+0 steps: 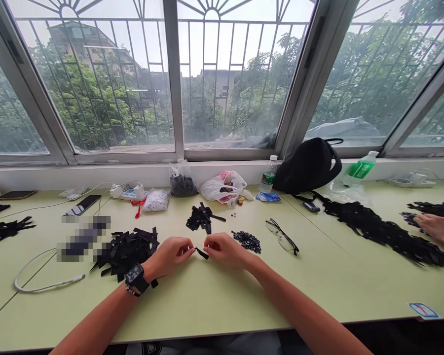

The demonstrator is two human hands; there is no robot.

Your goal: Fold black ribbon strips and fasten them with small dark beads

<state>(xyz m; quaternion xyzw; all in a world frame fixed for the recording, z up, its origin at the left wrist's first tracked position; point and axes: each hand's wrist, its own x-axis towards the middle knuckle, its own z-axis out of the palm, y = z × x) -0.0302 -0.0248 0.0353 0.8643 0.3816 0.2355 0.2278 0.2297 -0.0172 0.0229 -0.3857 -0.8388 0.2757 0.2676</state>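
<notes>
My left hand [172,254] and my right hand [224,250] meet over the pale green table [214,301], both pinched on a small black strap piece [202,253] held between them. A black watch sits on my left wrist. A heap of black strap pieces [128,249] lies just left of my left hand. A smaller heap of strap pieces [202,218] lies beyond my hands. A pile of small dark beads or buttons [247,240] lies close to my right hand.
Eyeglasses [282,236] lie to the right of the beads. Plastic bags [224,187], a water bottle [268,174], a black backpack [308,165] and a power strip [128,192] line the window sill side. Another person's hand [440,229] rests by a long black heap [385,230] at right. A white cable [40,276] loops at left.
</notes>
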